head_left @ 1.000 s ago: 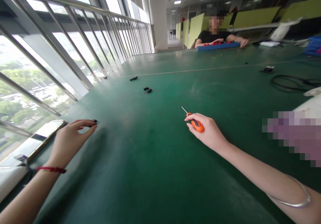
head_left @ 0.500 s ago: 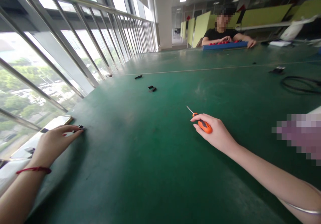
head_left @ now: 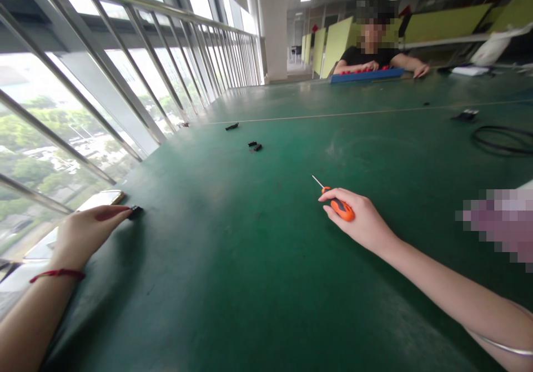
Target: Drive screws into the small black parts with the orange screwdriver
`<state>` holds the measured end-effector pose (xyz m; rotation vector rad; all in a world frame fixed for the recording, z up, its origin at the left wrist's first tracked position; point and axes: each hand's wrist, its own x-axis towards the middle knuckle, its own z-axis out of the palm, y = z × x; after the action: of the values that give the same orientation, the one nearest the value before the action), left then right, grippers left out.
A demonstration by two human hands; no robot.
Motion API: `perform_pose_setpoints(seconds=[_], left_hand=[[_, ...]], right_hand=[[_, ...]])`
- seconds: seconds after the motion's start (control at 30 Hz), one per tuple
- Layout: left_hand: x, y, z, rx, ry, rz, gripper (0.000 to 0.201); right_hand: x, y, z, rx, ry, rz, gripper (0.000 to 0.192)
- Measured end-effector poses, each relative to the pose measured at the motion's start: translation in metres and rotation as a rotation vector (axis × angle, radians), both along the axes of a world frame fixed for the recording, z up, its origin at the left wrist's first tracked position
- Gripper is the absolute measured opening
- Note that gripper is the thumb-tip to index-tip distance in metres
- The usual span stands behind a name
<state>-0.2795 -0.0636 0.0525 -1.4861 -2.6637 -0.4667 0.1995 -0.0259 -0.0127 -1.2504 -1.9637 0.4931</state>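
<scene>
My right hand (head_left: 353, 212) is closed around a small screwdriver (head_left: 342, 210) with an orange and dark grey handle. Its thin metal shaft points away and to the left, just above the green table (head_left: 233, 272). At the left table edge, my left hand (head_left: 89, 230) pinches a small black piece (head_left: 135, 212) between thumb and fingertips; its exact kind is too small to make out. Beside that hand lies a flat, pale, shiny object (head_left: 104, 199), partly hidden by it.
Small black parts (head_left: 255, 146) lie mid-table, with another black piece (head_left: 232, 126) farther back. A black cable (head_left: 502, 139) coils at the right. Across the table sits a person (head_left: 370, 61) behind a blue tray (head_left: 366, 76) of red items. A metal railing (head_left: 137, 78) runs along the left.
My left thumb and fingers have drawn closer together on the small black piece. My right hand keeps the screwdriver in much the same place. The person opposite has shifted the blue tray slightly left.
</scene>
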Motion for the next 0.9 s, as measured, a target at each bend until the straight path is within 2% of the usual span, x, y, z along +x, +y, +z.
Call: perform_pose_setpoints(seconds=[0.2,0.33,0.47,0.67,0.9], left_hand=[[0.002,0.001,-0.001,-0.039,-0.027,0.007,0.033],[0.001,-0.001,-0.007,0.089,0.023,0.033,0.032],[0.004,-0.001,-0.007,0.051,-0.034,0.016,0.030],[0.011,-0.002,-0.010,0.133,-0.007,0.042,0.032],[0.004,0.000,-0.015,0.114,0.009,0.040,0.033]], right_hand=[[0.000,0.000,0.001,-0.017,-0.007,0.003,0.014],[0.000,0.000,0.001,-0.014,-0.008,0.006,0.015],[0.001,0.000,0.000,0.020,-0.014,0.004,0.015],[0.001,0.000,0.000,-0.009,-0.010,0.008,0.014],[0.000,0.000,0.001,-0.041,0.001,0.008,0.014]])
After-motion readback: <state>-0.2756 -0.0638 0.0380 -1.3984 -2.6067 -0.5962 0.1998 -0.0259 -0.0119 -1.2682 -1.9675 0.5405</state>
